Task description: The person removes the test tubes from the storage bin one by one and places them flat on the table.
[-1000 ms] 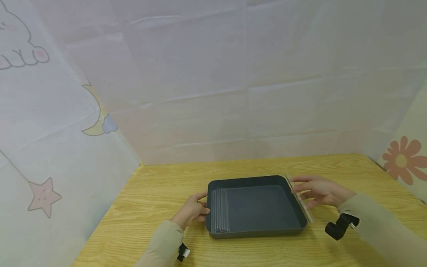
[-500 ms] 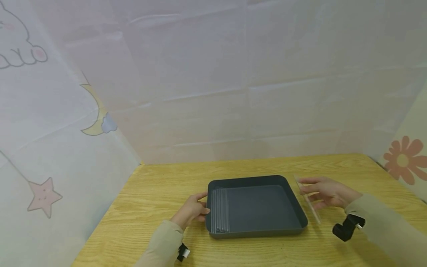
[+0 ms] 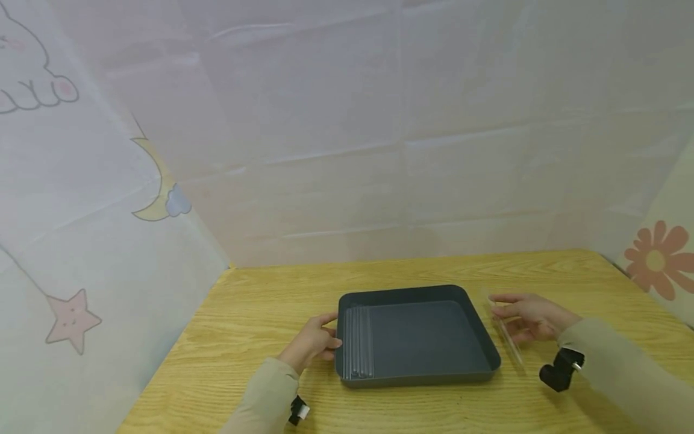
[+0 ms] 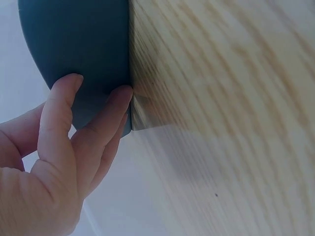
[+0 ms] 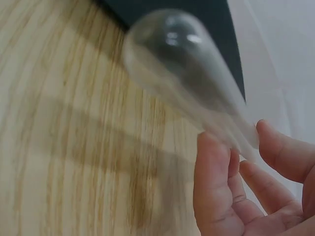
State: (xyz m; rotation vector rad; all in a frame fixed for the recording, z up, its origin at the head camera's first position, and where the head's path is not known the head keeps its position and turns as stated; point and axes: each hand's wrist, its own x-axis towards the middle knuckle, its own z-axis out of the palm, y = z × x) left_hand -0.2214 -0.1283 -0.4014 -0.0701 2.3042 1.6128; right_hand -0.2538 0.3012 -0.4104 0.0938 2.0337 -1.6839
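A dark grey rectangular tray (image 3: 423,343) lies on the table, with several clear test tubes (image 3: 359,343) side by side along its left inner wall. My left hand (image 3: 311,343) is at the tray's left side, its fingertips touching the outer wall, as the left wrist view also shows. Just off the tray's right side, my right hand (image 3: 537,316) pinches one clear test tube (image 5: 182,64) between thumb and fingers. That tube's rounded end points toward the camera in the right wrist view, and it appears raised off the table.
The wooden table (image 3: 260,295) meets a pale cloth backdrop (image 3: 325,150) at the back. More printed cloth hangs at the left and right. A black camera mount (image 3: 561,369) sits at the right wrist, and another (image 3: 297,410) at the left wrist.
My right hand has carried the test tube rightward, from beside the tray's right wall to slightly away from it. The left hand and tray have stayed put.
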